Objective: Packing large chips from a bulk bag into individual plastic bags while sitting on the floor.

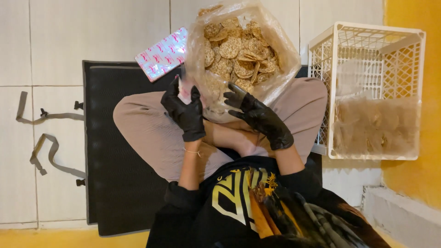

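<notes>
the left hand (186, 110), in a black glove, is closed on a small clear packet (184, 92), pale and partly hidden by the fingers. the right hand (259, 117), also gloved, is half open and rests on the front of the big bag (280, 50), holding nothing i can see. the bag, clear plastic full of round brown crackers (236, 53), sits between the knees, just beyond both hands. a white crate (367, 41) stands close on the right; a black mat (110, 151) and tiled floor (55, 46) lie open to the left.

White crate (367, 59) blocks the right; left floor tiles (50, 46) open.
</notes>
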